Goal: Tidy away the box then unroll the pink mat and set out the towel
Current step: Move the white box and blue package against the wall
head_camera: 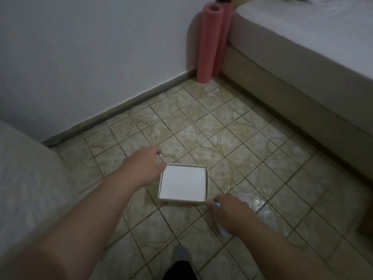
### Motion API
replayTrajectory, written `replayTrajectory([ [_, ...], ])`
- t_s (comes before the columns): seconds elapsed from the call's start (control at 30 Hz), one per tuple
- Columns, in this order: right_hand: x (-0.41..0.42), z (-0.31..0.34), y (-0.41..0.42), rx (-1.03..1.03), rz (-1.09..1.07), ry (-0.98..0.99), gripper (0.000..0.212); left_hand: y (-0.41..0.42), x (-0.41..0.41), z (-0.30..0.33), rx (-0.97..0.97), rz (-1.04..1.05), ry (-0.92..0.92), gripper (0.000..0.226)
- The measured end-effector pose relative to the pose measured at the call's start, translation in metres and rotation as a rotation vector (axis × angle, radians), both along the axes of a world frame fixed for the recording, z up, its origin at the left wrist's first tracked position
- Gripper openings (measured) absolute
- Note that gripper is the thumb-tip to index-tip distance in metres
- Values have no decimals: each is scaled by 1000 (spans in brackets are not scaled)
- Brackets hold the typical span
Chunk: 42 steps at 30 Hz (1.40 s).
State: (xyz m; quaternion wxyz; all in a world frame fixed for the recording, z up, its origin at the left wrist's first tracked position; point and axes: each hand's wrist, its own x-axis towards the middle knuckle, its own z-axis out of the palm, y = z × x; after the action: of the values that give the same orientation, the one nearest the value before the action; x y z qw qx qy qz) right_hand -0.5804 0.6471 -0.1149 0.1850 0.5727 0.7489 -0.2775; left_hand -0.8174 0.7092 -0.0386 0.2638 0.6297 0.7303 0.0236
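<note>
The shallow, square, cream cardboard box [183, 183] with a white inside is seen low over the tiled floor [252, 138], between two reaching hands; whether it rests on the tiles or is just lifted cannot be told. The left hand [145, 164] is placed at the box's far left corner, fingers curled over the edge, though the grip itself is hidden. The right hand [228, 211] is set at the near right corner, fingertips touching or just beside the rim; whether it is pinched cannot be told.

The task is judged to be at its first step: the box is not yet tidied away. The pink rolled foam mat [207, 45] is left standing on end in the corner between the white wall [90, 57] and the bed [302, 57], still rolled, with a second pink roll behind it. No towel is visible.

The box is held open side up and nearly level, with no marked long axis, its sides turned slightly against the tile lines. The mat's long axis is upright, its open end pointing up.
</note>
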Motion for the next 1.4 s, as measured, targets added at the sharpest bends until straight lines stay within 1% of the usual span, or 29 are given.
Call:
replayTrajectory([
  [0.1, -7, -8, 49, 44, -268, 64, 51, 8, -4, -50, -87, -63, -24, 50],
  [0.17, -10, -21, 76, 103, -353, 115, 54, 9, -9, -82, -139, -86, -71, 51],
  [0.23, -10, -39, 96, 159, -452, 210, 55, 14, -16, -113, -176, -101, -107, 53],
  [0.37, -10, -95, 122, 222, -585, 293, 63, 42, -36, -180, -200, -57, -153, 56],
  [0.5, -14, -183, 135, 253, -690, 320, 70, 80, -57, -264, -192, -42, -183, 56],
  [0.57, -17, -236, 138, 257, -725, 387, 73, 99, -68, -314, -169, -33, -181, 58],
  [0.63, -19, -294, 146, 258, -744, 438, 78, 117, -80, -370, -148, -7, -157, 66],
  [0.7, -21, -355, 151, 273, -762, 428, 81, 127, -91, -433, -167, 30, -168, 77],
  [0.77, -22, -395, 154, 267, -780, 399, 82, 131, -99, -480, -228, 56, -233, 87],
  [0.83, -23, -443, 152, 263, -774, 338, 84, 129, -104, -533, -293, 85, -339, 97],
  [0.9, -21, -483, 152, 271, -746, 298, 86, 128, -107, -575, -309, 83, -460, 103],
  [0.93, -19, -500, 151, 275, -744, 301, 86, 127, -107, -591, -295, 64, -493, 104],
  [1.03, -10, -539, 152, 272, -745, 295, 83, 124, -106, -624, -214, 12, -535, 102],
  [1.1, -5, -557, 154, 332, -756, 255, 83, 123, -103, -638, -121, -31, -519, 100],
  [1.17, -2, -568, 154, 392, -768, 217, 80, 122, -102, -646, -44, -57, -498, 94],
  [1.23, 2, -574, 153, 402, -778, 191, 79, 121, -101, -647, -19, -72, -451, 88],
  [1.27, 4, -574, 152, 394, -779, 186, 81, 121, -101, -646, -9, -84, -420, 87],
  [1.4, 3, -568, 149, 387, -751, 181, 90, 122, -102, -641, -14, -134, -311, 90],
])
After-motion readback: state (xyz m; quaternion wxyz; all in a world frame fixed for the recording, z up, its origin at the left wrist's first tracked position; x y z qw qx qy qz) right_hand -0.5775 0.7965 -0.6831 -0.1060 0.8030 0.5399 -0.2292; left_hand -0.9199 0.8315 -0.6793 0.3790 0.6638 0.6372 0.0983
